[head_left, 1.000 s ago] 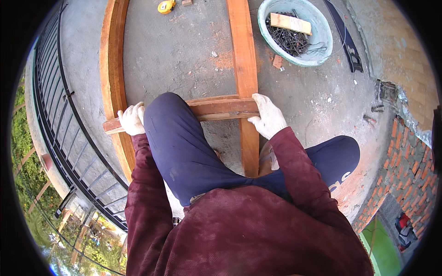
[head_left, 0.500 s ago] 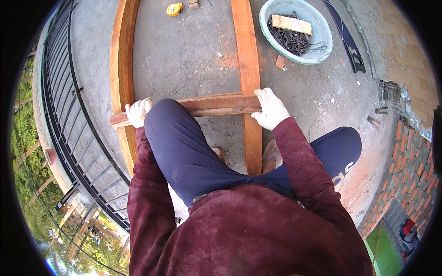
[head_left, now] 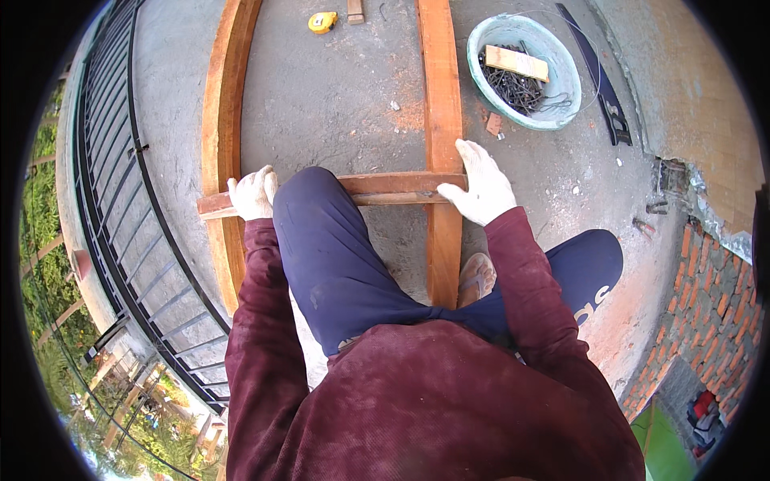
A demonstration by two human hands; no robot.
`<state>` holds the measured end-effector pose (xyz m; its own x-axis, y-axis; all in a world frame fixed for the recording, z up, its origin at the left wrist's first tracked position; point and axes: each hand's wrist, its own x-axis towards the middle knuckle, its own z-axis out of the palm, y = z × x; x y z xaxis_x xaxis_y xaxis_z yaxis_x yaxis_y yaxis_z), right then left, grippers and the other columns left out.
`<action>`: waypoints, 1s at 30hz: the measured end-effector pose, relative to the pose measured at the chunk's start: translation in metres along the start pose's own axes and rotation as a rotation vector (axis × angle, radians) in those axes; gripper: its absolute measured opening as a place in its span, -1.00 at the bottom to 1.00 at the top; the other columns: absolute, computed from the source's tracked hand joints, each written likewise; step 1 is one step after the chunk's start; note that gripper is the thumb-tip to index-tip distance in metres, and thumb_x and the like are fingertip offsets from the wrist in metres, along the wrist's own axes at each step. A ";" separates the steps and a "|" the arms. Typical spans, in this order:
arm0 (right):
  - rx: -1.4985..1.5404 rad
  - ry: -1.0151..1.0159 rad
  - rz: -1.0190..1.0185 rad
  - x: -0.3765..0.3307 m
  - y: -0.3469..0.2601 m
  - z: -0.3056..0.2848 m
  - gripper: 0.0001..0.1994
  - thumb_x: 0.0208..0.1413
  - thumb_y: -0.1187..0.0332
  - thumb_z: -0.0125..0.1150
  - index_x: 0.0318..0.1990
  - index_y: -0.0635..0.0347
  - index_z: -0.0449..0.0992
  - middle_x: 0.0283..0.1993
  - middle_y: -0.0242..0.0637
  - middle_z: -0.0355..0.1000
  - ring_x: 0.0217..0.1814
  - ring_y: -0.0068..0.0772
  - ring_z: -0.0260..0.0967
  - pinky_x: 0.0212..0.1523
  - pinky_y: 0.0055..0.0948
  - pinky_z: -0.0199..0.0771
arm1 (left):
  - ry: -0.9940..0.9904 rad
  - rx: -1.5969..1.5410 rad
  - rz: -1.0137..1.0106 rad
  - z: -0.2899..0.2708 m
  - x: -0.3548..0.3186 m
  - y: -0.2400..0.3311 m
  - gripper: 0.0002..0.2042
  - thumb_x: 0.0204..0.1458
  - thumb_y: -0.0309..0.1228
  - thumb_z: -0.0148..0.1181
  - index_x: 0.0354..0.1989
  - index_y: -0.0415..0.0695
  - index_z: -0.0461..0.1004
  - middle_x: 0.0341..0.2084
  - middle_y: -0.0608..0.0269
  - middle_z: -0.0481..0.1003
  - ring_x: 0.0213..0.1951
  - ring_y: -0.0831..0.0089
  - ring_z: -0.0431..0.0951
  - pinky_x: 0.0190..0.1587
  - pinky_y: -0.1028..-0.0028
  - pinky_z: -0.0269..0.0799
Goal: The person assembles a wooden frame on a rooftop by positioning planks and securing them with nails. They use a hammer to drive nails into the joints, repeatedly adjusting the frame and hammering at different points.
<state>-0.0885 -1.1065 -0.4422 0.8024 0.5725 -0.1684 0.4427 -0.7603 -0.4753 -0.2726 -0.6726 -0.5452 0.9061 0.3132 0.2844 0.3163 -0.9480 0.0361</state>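
A short wooden crosspiece [head_left: 389,184] lies across two long timber beams, the left beam [head_left: 221,112] and the right beam [head_left: 442,96]. My left hand [head_left: 254,195], in a white work glove, is closed round the crosspiece near its left end, beside my raised knee. Also gloved, my right hand [head_left: 484,191] is at the other end, over the right beam. Its fingers are stretched out and the thumb is spread apart, touching or just over the crosspiece's tip. The undersides of both hands are hidden.
A yellow tape measure [head_left: 322,22] and a small wood block [head_left: 355,11] lie between the beams. Right of them stand a pale green basin [head_left: 568,80] of nails and a handsaw [head_left: 597,76]. Black railing [head_left: 132,168] runs along the left; pliers [head_left: 643,228] lie at right.
My right hand has loosened from the crosspiece's end and its fingers have straightened. My left hand stays near the left end. The whole view has shifted slightly.
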 end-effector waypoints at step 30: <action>-0.121 0.142 -0.156 0.049 -0.044 0.042 -0.55 0.09 0.15 0.26 0.04 0.28 0.52 0.12 -0.03 0.44 0.34 0.20 0.25 0.38 0.22 0.14 | -0.630 -0.510 -0.466 0.138 0.417 0.193 -0.51 0.00 -0.10 0.29 -0.01 -0.23 0.48 -0.17 -0.09 0.64 -0.14 0.09 0.68 -0.03 0.26 0.55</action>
<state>-0.0853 -1.0323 -0.4654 0.7647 0.6438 0.0262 0.6038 -0.7018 -0.3780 0.2053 -0.7171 -0.5517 0.7510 0.5000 -0.4312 0.6601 -0.5824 0.4744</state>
